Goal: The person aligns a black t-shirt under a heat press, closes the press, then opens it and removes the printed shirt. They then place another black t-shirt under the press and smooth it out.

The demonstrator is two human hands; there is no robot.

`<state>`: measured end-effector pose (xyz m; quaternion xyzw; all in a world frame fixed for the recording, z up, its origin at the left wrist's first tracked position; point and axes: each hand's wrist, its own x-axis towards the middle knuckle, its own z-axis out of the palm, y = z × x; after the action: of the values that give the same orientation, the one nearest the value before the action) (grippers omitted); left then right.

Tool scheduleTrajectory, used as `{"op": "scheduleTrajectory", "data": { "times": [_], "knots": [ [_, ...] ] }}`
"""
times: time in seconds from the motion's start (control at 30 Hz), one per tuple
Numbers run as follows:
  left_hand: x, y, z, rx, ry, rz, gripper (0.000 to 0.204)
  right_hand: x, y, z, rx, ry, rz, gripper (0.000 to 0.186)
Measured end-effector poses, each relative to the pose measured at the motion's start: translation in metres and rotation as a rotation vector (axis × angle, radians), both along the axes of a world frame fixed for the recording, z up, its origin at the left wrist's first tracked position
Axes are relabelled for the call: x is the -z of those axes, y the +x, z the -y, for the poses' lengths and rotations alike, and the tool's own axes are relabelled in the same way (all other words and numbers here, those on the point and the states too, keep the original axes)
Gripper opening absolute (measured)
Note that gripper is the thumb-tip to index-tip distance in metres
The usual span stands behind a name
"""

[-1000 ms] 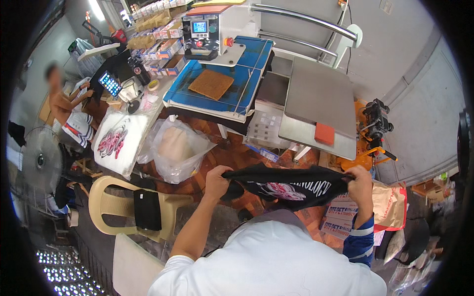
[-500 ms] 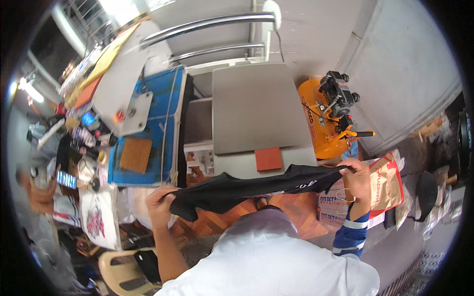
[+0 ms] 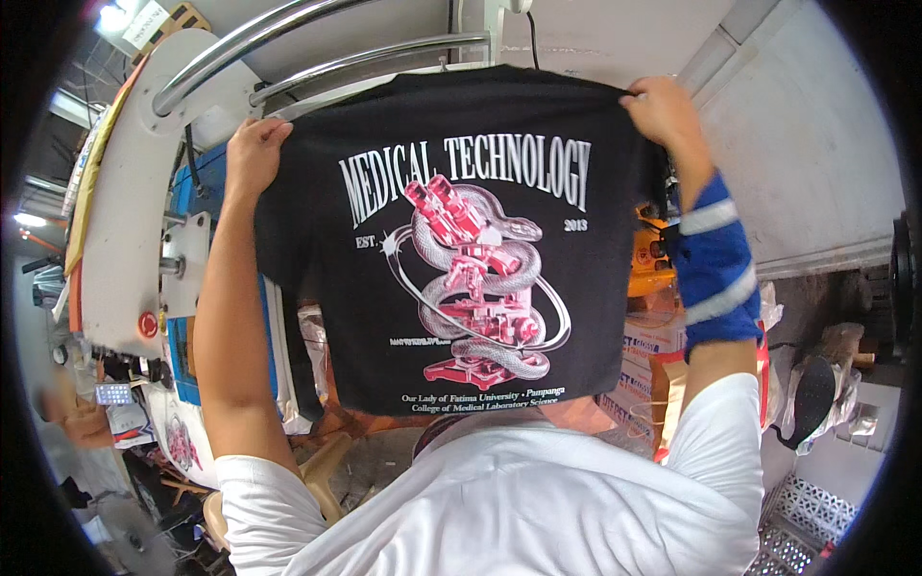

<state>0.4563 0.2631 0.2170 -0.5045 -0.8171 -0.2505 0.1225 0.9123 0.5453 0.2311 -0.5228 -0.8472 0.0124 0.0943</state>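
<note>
A black T-shirt hangs spread out in front of me, its printed side facing me. The print has white lettering around a red microscope with a grey snake coiled about it. My left hand pinches the shirt's upper left corner by the shoulder. At the upper right corner, my right hand is closed on the cloth. Both arms are raised and stretched forward, and a blue band with pale stripes covers part of my right forearm. The shirt hides most of the flat grey platen behind it.
Chrome bars of a press machine run behind the shirt. A red button sits on its pale panel at left. An orange air compressor peeks out at right, above printed cartons. A lit phone screen shows at far left near a blurred person.
Both hands have risen and moved farther from me, lifting the shirt from a bunched strip at waist level to fully spread. Its print now shows, and the platen is covered from view.
</note>
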Motion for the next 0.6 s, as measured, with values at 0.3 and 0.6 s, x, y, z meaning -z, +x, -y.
{"op": "scheduleTrajectory", "data": {
  "times": [0.3, 0.6],
  "knots": [
    [0.123, -0.015, -0.068, -0.271, 0.275, 1.01, 0.021, 0.158, -0.042, -0.053, 0.408, -0.584, -0.679, 0.027],
    [0.163, 0.111, -0.082, 0.36, 0.181, 0.103, 0.04, 0.144, -0.099, 0.084, -0.409, -0.014, -0.258, 0.047]
  ]
}}
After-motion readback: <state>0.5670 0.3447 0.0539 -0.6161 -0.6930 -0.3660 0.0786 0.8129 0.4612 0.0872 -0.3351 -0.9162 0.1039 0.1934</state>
